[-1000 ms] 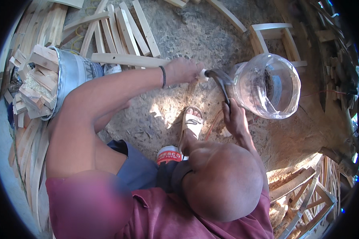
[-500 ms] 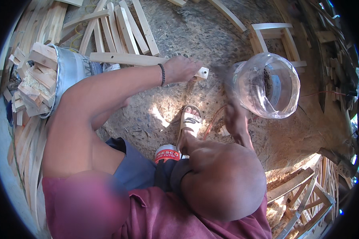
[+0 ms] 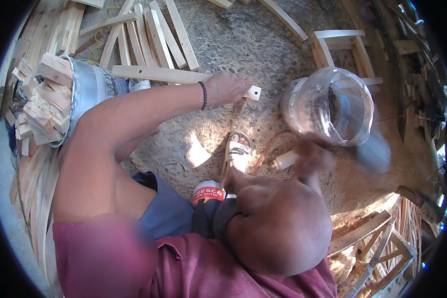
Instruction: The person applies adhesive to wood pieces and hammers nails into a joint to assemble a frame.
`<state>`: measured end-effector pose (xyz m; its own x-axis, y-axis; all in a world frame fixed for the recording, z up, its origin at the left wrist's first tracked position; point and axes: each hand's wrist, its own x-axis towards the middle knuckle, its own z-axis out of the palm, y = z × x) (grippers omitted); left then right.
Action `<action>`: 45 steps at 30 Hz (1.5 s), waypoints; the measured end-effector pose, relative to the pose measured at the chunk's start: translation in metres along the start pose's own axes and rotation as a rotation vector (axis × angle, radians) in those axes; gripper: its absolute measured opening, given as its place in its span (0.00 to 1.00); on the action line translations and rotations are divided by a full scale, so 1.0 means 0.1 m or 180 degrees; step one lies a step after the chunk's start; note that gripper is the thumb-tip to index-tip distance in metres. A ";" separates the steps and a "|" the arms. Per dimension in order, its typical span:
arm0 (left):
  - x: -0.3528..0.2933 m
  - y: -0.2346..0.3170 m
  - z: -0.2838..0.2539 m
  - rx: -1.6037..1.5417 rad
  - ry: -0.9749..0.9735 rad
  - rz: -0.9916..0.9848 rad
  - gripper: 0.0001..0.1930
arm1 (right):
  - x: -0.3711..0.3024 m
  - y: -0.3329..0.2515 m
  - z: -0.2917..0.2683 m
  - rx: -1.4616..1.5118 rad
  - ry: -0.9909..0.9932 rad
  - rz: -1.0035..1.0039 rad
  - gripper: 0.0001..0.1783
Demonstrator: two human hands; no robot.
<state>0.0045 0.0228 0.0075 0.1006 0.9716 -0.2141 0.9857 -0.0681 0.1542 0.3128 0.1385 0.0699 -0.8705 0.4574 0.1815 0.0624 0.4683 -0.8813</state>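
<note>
My left hand (image 3: pixel 227 88), a dark bead bracelet at its wrist, is closed around the right end of a pale wooden slat (image 3: pixel 159 74). A dark round hole shows near each end of the slat, and its stretch under the hand is hidden. My right hand (image 3: pixel 314 158) is smeared by motion beside the clear plastic jar. It seems wrapped around a tool that looks like a hammer, whose greyish head (image 3: pixel 374 152) is a blur right of the jar. Close to that hand, a white cylindrical object (image 3: pixel 285 159) lies on the ground.
The wide-mouthed clear jar (image 3: pixel 303 104) lies tipped on the dirt floor. A metal bucket (image 3: pixel 92 82) of wood offcuts stands left. Several wooden strips (image 3: pixel 156 35) lie ahead, a wooden frame (image 3: pixel 340 34) far right. A white-and-red can (image 3: pixel 208 191) sits near my sandalled foot (image 3: pixel 238 149).
My right hand has swung right and nearer to me, carrying the blurred tool from beside the slat's end to beyond the jar. My left hand and the slat have hardly moved.
</note>
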 end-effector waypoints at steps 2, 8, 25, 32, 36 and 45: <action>0.05 0.01 0.07 -0.0011 -0.0079 0.0000 0.18 | 0.00 -0.03 0.55 -0.0683 0.0233 0.1531 0.12; -0.16 -0.03 0.00 0.0102 -0.0164 -0.0111 0.17 | 0.37 -0.49 0.26 -0.0122 0.0811 0.0900 0.17; 0.01 0.19 0.16 -0.0094 0.0433 -0.0219 0.27 | -0.52 0.30 1.06 -0.1001 0.1410 0.1646 0.13; -0.44 -0.13 -0.64 -0.1601 0.0335 -0.0893 0.38 | -0.90 0.46 1.00 -0.0775 0.0869 0.1744 0.13; -0.75 -0.27 -1.29 -0.1684 0.1147 -0.0558 0.53 | -0.96 0.21 0.70 -0.0472 0.0526 0.1768 0.13; -1.59 -0.07 -2.32 -0.3207 0.1804 -0.0195 0.36 | 0.59 -1.50 -0.70 0.0245 0.1632 -0.0555 0.15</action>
<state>-0.0497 -0.0786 0.2638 -0.2699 0.9466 0.1761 0.4065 -0.0538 0.9121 0.2861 0.1484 0.2435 -0.5140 0.6968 0.5003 -0.1145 0.5223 -0.8451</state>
